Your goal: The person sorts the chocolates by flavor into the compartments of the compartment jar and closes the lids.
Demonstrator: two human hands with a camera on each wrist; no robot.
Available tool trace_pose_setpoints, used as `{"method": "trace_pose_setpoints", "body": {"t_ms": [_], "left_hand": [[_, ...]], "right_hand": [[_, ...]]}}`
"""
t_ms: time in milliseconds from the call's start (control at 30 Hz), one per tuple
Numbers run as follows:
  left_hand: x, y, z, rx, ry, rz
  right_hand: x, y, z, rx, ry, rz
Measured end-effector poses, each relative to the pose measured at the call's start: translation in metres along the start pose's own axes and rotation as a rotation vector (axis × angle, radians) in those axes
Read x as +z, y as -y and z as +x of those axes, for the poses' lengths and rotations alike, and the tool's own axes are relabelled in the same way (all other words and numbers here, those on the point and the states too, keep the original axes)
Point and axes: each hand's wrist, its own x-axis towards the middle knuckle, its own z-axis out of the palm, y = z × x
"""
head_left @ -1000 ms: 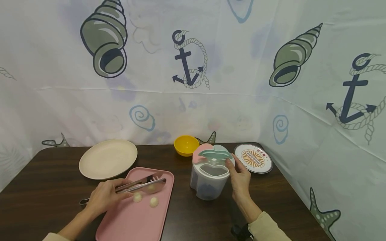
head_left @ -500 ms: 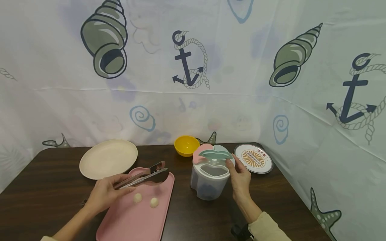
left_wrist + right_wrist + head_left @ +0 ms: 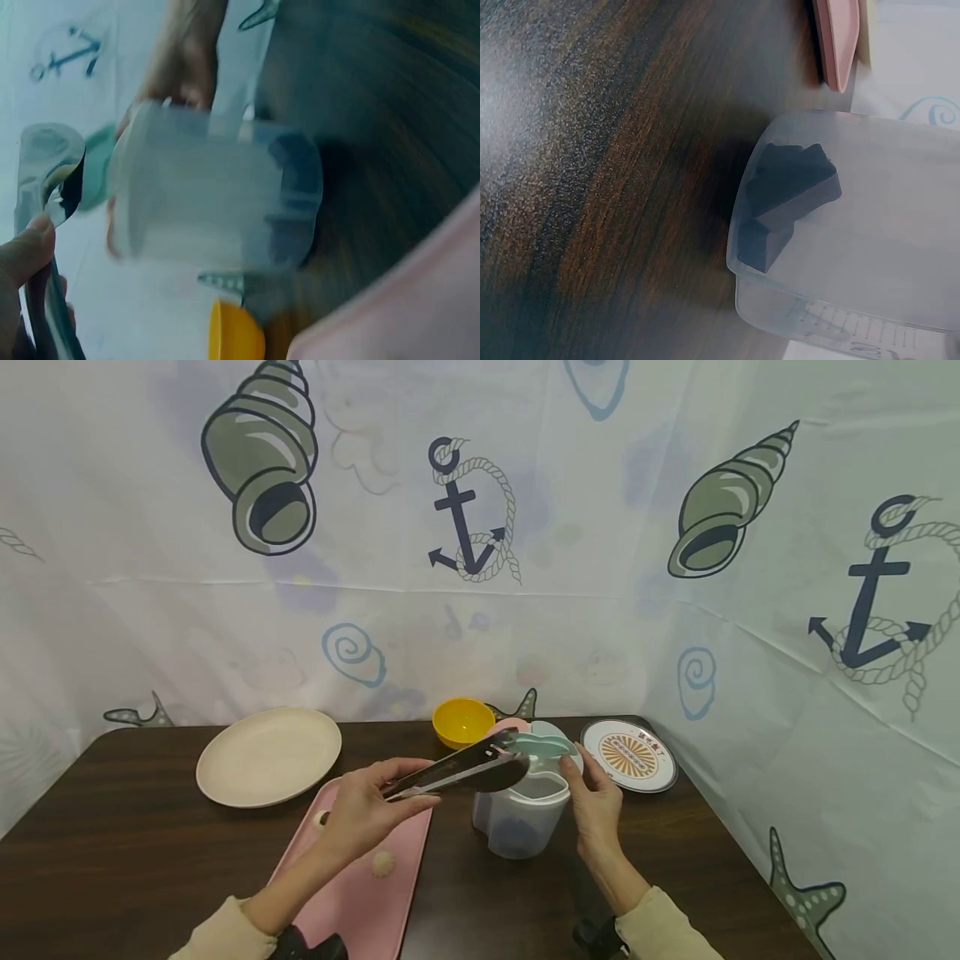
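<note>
My left hand grips metal tongs; their dark tips overlap the lid of a clear storage container. A pale piece shows between the tips in the left wrist view. The container's lid has pink, mint and white parts and a mint leaf-shaped piece on top; an opening in it faces me. My right hand pinches the lid's right edge. Dark angular chunks lie in the container's bottom. On the pink tray, a pale ball lies in sight, and another is partly behind my left hand.
A cream oval plate lies at the back left of the dark wooden table. Behind the container are a yellow bowl and, to the right, a white patterned plate. A printed curtain hangs along the table's back and right side.
My left hand has lifted the tongs from the tray and carried them right, over to the container's lid. The right hand and container have stayed where they were.
</note>
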Motion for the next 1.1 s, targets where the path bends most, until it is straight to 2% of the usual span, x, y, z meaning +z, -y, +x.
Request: {"method": "trace_pose_setpoints", "body": {"t_ms": [133, 300, 567, 767, 1100], "left_hand": [[0.024, -0.003, 0.005, 0.069, -0.041, 0.093], [0.038, -0.004, 0.008, 0.072, -0.088, 0.216], [0.043, -0.011, 0.012, 0.043, -0.071, 0.29], [0.046, -0.016, 0.014, -0.008, -0.041, 0.298], [0.048, -0.02, 0.012, -0.031, -0.042, 0.318]], "right_hand": [[0.001, -0.001, 0.001, -0.015, 0.002, -0.006], [0.001, -0.002, 0.002, -0.027, -0.005, 0.009], [0.0, -0.001, 0.002, -0.023, 0.016, 0.041], [0.001, -0.001, 0.002, -0.024, 0.01, 0.026], [-0.001, -0.001, 0.001, -0.014, 0.022, 0.009]]}}
